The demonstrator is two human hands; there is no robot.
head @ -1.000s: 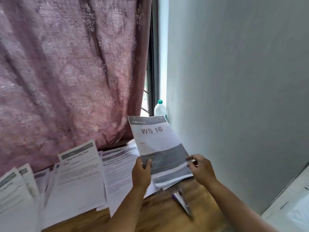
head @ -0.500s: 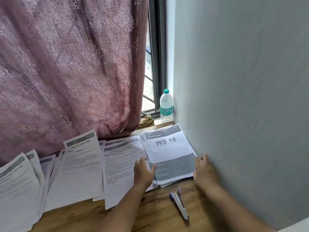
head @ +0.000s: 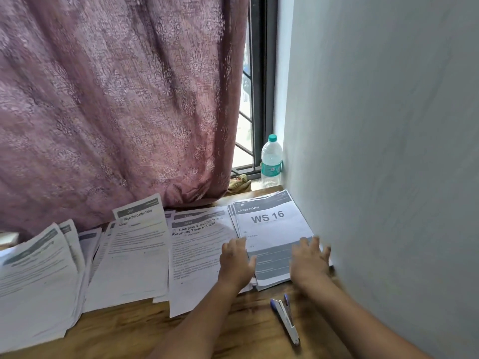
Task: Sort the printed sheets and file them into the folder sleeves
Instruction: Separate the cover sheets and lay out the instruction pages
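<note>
WS 16 stack is down and getting squared up against the wall.

A second ago that WS 16 stack (head: pixel 272 229) was up in the air between both hands; now it lies flat on the wooden surface (head: pixel 228 320), tucked into the corner by the wall (head: pixel 388 177). The left hand (head: pixel 237 260) presses its left edge, fingers spread flat, and the right hand (head: pixel 309 260) rests flat on its lower right, nothing clamped. More printed sheets (head: pixel 134 250) fan out leftward, a stapler (head: pixel 286 320) lies just in front. No folder in sight, so this looks like sorting, with filing not yet begun.
</note>
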